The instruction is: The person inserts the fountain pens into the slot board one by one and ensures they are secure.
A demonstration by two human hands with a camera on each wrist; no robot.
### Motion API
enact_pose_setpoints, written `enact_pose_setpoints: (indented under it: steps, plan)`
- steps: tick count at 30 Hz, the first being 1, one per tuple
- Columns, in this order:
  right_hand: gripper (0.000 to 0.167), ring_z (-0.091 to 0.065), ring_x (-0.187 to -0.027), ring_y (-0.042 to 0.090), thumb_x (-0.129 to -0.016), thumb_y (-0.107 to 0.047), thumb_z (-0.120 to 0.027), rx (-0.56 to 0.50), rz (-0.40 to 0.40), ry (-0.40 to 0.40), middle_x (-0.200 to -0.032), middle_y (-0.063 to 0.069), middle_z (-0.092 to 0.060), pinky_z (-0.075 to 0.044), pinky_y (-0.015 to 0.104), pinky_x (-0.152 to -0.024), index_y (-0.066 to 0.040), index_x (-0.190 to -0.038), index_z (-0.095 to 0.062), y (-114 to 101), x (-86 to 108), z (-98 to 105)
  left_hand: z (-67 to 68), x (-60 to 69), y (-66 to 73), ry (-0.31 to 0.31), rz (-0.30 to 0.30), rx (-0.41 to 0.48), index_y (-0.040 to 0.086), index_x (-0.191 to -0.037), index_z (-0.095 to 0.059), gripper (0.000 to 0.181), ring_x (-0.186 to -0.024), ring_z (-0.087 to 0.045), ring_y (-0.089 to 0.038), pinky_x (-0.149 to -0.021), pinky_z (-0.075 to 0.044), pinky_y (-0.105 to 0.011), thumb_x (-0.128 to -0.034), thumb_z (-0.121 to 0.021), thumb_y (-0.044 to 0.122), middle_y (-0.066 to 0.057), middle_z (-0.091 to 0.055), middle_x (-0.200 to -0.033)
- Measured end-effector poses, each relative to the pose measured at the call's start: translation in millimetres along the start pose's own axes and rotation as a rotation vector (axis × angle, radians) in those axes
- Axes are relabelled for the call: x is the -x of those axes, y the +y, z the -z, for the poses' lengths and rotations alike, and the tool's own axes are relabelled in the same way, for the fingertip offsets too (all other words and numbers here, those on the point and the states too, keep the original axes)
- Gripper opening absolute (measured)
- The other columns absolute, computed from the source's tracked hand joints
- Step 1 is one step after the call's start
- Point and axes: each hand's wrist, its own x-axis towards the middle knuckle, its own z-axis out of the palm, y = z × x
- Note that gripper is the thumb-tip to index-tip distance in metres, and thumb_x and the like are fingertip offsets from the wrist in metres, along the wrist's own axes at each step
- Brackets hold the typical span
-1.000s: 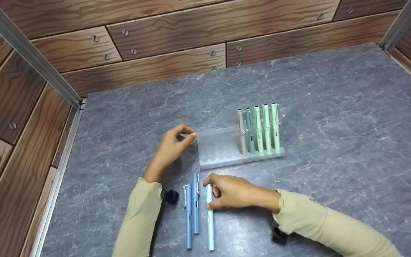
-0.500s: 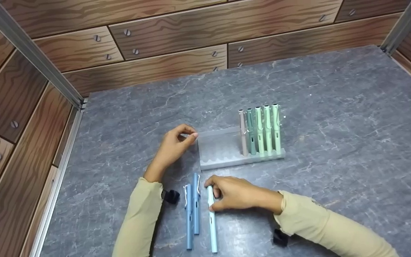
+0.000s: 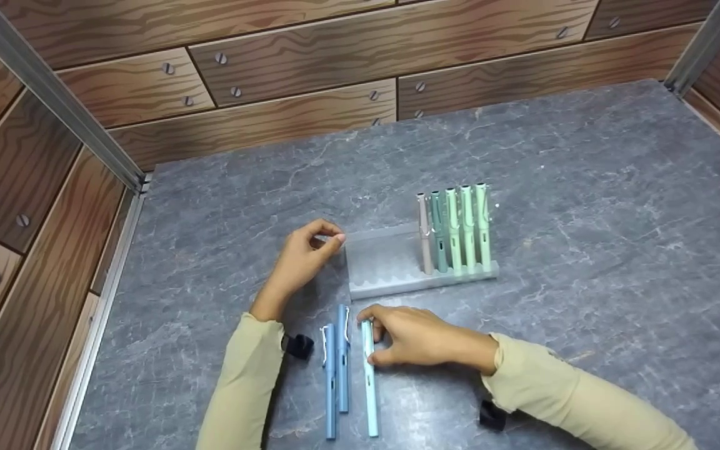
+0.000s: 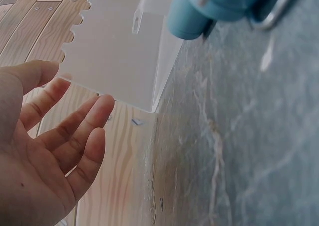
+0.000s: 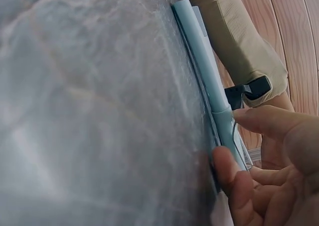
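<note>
A light blue capped pen [image 3: 370, 394] lies lengthwise from near to far at the near side of the table [image 3: 597, 250], its capped end pointing far. The right hand [image 3: 411, 335] pinches it by the cap, thumb on one side and fingertips on the other, with only the pen's width between them; whether the pen touches the table or is slightly raised, I cannot tell. Just to its left, and apart from it, are two darker blue pens, the right one [image 3: 343, 369] set a little farther off than the left one [image 3: 330, 390], side by side with their clips at the far ends.

Beyond them is a clear pen stand [image 3: 379, 256] with a notched front ledge. Five pens stand in its right half: from left to right a dusty pink pen [image 3: 424, 240], a dark green pen [image 3: 440, 240] and three pale green pens [image 3: 469, 240]. At the stand's far left corner is the left hand [image 3: 307, 253], thumb and forefinger close together, other fingers loosely bent; whether it pinches the edge or merely touches it, I cannot tell. Wood-patterned panels [image 3: 310, 75] rise behind the table.
</note>
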Motion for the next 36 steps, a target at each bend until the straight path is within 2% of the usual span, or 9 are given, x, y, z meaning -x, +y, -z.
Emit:
enact_pose_setpoints:
  steps: [8, 12, 20, 26, 32, 36]
  plan:
    - [0.063, -0.055, -0.082, 0.010, -0.078, -0.028, -0.075, -0.037, -0.020, 0.024, -0.107, 0.001, -0.066, -0.046, 0.026, -0.069, -0.010, -0.133, -0.051, 2.9, 0.6, -1.0, -0.4, 0.4, -0.2, 0.007, -0.018, -0.006, 0.005, -0.098, -0.068, 0.014, -0.074, -0.063, -0.013, -0.061, -0.047, -0.024, -0.0916, -0.066, 0.018, -0.012, -0.070, -0.102]
    - [0.064, -0.053, -0.077, 0.009, -0.079, -0.027, -0.075, -0.061, -0.034, 0.032, -0.110, 0.002, -0.065, -0.046, 0.026, -0.066, -0.010, -0.135, -0.049, 3.3, 1.9, -0.4, -0.5, 0.6, 0.3, 0.011, -0.020, -0.010, 0.005, -0.098, -0.068, 0.014, -0.074, -0.063, -0.013, -0.062, -0.047, -0.023, -0.0913, -0.066, 0.017, -0.012, -0.070, -0.102]
    - [0.065, -0.048, -0.065, 0.004, -0.077, -0.021, -0.074, -0.081, -0.008, 0.081, -0.108, 0.000, -0.062, -0.045, 0.023, -0.059, -0.010, -0.136, -0.048, 4.5, 4.6, 3.0, -0.6, 0.0, -0.1, 0.014, -0.014, 0.000, 0.005, -0.097, -0.068, 0.014, -0.072, -0.062, -0.010, -0.059, -0.046, -0.022, -0.0909, -0.067, 0.017, -0.012, -0.070, -0.102]
    - [0.066, -0.049, -0.067, 0.003, -0.077, -0.016, -0.072, -0.088, 0.005, 0.110, -0.105, -0.002, -0.059, -0.046, 0.022, -0.063, -0.010, -0.137, -0.047, 2.9, 7.5, 7.8, 0.1, 0.7, 0.6, 0.005, -0.005, -0.020, 0.007, -0.100, -0.069, 0.016, -0.074, -0.064, -0.012, -0.061, -0.048, -0.024, -0.0921, -0.066, 0.020, -0.011, -0.070, -0.105]
    - [0.065, -0.048, -0.064, 0.004, -0.079, -0.016, -0.071, -0.065, 0.006, 0.132, -0.108, -0.001, -0.058, -0.045, 0.022, -0.057, -0.012, -0.139, -0.045, -1.2, 10.7, 16.1, 0.7, 1.5, 1.5, -0.006, 0.004, -0.043, 0.008, -0.102, -0.069, 0.018, -0.080, -0.066, -0.019, -0.063, -0.049, -0.025, -0.0934, -0.064, 0.023, -0.011, -0.069, -0.109]
    - [0.066, -0.048, -0.063, 0.003, -0.080, -0.015, -0.071, -0.042, 0.012, 0.155, -0.109, -0.001, -0.057, -0.044, 0.022, -0.055, -0.012, -0.140, -0.044, -2.6, 12.2, 21.7, 0.6, 1.9, 1.8, -0.001, -0.001, -0.040, 0.007, -0.101, -0.068, 0.017, -0.079, -0.065, -0.018, -0.063, -0.049, -0.025, -0.0932, -0.064, 0.022, -0.011, -0.069, -0.107]
